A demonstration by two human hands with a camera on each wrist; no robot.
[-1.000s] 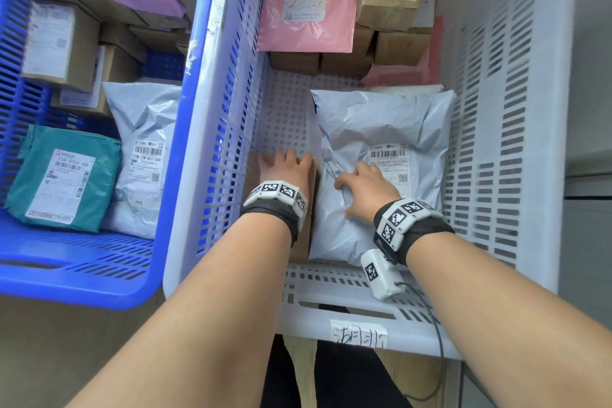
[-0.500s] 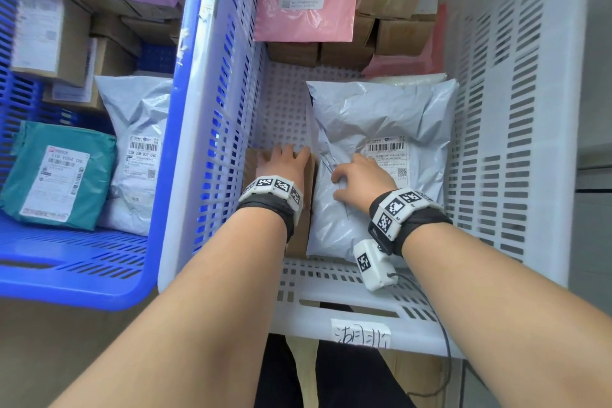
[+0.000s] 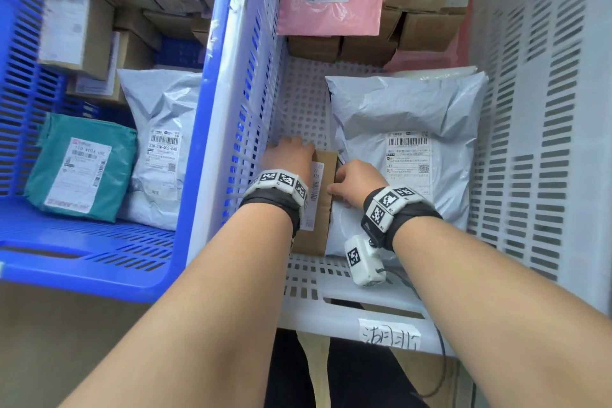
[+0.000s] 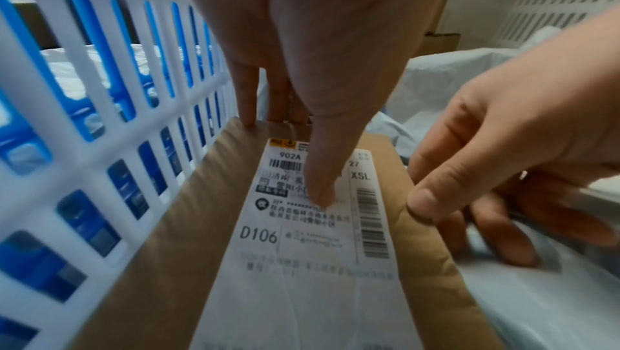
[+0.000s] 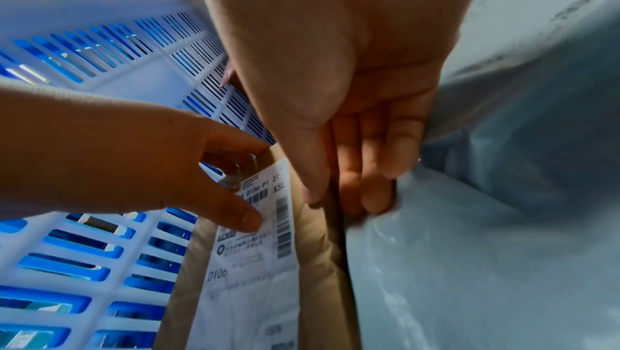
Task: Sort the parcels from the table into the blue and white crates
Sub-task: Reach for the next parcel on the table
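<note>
Brown floor (image 3: 66,341) under even, soft light

Left hand (image 3: 288,159) flat — right hand (image 3: 356,183) curled

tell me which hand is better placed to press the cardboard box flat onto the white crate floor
Left, probably. The left hand already lies on top of the cardboard box, thumb on its label. The right hand only grips the box's right edge, fingers wedged against the grey bag.
</note>
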